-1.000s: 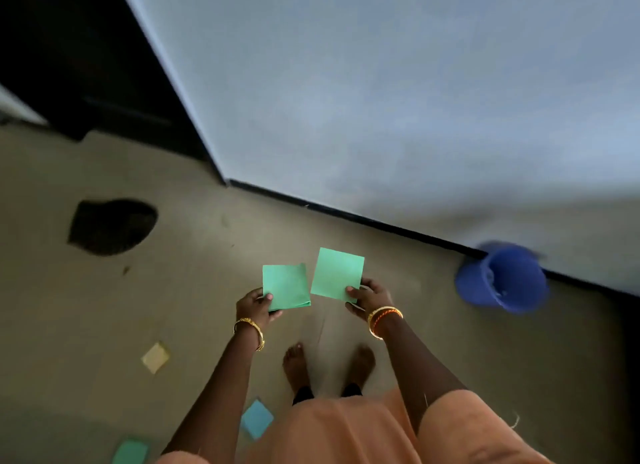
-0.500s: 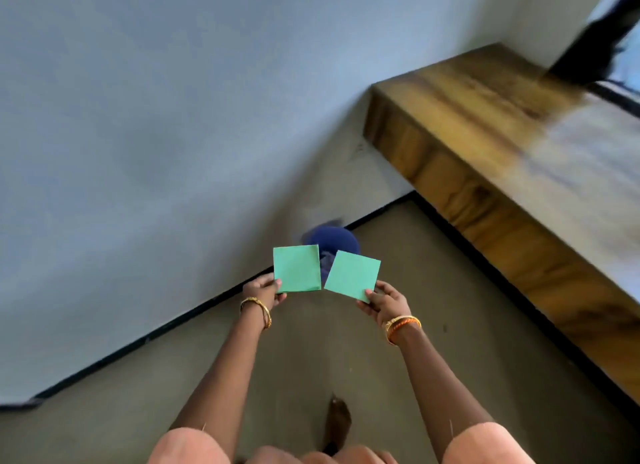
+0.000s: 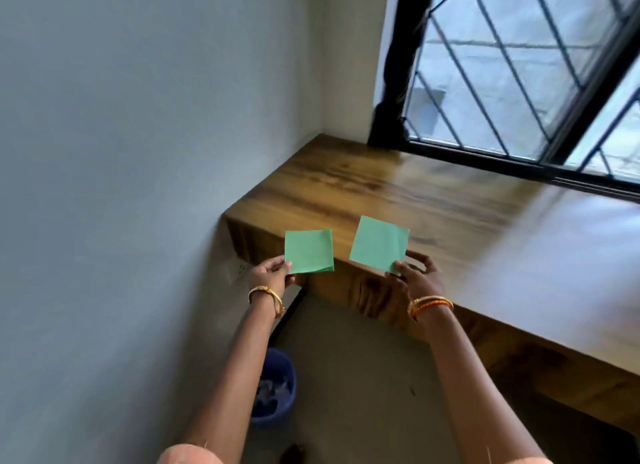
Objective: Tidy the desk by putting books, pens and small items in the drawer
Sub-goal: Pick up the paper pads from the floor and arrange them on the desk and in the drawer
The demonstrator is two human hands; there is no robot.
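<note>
Left hand [image 3: 273, 276] pinched shut on the lower left corner of a green square paper pad [image 3: 309, 251], thumb on top, gold bangle [image 3: 266, 296] at the wrist. Right hand [image 3: 417, 278] pinched shut on the lower right corner of a second green square paper [image 3: 379, 245], tilted slightly, with gold and orange bangles [image 3: 430, 305] at the wrist. Both papers held side by side, apart, up in front of the near left corner of a wooden desk [image 3: 467, 221].

Half a second ago: same two grips, papers closer together, blue bucket straight ahead behind them and desk far right. Now desk directly ahead, papers over its front edge.

Bare, glossy desktop running right under a black-framed barred window [image 3: 519, 75]. Pale wall on the left. Blue bucket [image 3: 277, 387] on the floor, near left, partly hidden behind the left forearm, holding crumpled scraps. No drawer in view.
</note>
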